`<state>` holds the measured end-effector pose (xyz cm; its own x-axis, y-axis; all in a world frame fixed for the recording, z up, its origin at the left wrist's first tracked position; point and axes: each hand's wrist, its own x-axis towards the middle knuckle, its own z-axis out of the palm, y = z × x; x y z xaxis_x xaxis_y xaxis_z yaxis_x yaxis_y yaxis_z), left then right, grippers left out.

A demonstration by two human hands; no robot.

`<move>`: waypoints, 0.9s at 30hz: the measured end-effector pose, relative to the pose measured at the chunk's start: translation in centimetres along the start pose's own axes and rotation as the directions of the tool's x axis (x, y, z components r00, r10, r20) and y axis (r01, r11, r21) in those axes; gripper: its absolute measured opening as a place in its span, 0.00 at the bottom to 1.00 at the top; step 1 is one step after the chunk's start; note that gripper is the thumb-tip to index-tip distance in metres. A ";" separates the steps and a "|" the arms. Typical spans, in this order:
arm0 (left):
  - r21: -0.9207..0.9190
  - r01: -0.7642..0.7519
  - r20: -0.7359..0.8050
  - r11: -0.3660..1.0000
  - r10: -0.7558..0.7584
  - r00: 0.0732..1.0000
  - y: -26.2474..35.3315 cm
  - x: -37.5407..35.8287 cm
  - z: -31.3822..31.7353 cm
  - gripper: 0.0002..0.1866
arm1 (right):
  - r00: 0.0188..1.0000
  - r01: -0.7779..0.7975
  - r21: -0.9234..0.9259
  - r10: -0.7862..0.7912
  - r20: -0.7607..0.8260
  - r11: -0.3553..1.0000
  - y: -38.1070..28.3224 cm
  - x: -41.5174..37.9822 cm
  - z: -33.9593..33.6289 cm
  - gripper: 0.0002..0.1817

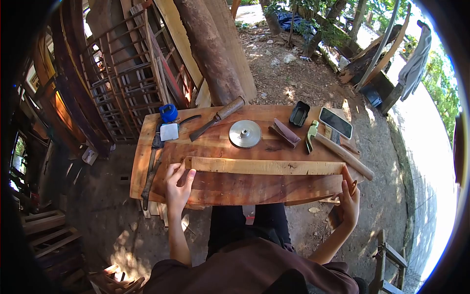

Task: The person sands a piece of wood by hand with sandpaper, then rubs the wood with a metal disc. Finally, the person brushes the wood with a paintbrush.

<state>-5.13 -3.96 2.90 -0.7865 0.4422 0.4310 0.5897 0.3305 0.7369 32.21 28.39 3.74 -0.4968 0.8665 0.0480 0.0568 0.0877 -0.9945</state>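
A long, pale wooden strip (269, 166) stretches crosswise over the near half of the wooden table, between my two hands. My left hand (179, 186) pinches its left end, with the thumb on the near face and the fingers behind. At the other end, my right hand (348, 198) has its index finger raised against the strip's tip. The other fingers are curled, and a thin orange-brown stick (354, 185), like a pencil, shows among them.
On the table (215, 192) lie a chisel (220, 116), a metal disc (245, 134), folded sandpaper (285, 132), a black tray (298, 113), a hammer (342, 154), a phone (336, 122) and a blue-capped item (168, 113). Planks and a wooden lattice (125, 73) lean at the left.
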 end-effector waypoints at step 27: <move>0.065 -0.083 -0.167 0.994 0.092 0.982 -0.9 -1.6 0.5 0.12 | 0.979 0.190 0.529 -0.122 -0.161 0.827 -8.2 -0.2 12.3 0.15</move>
<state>-4.33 -4.53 1.31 -0.7482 0.3253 0.5783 0.6633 0.3462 0.6635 21.21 21.51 10.74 -0.3539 0.9172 0.1829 -0.5053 -0.0230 -0.8626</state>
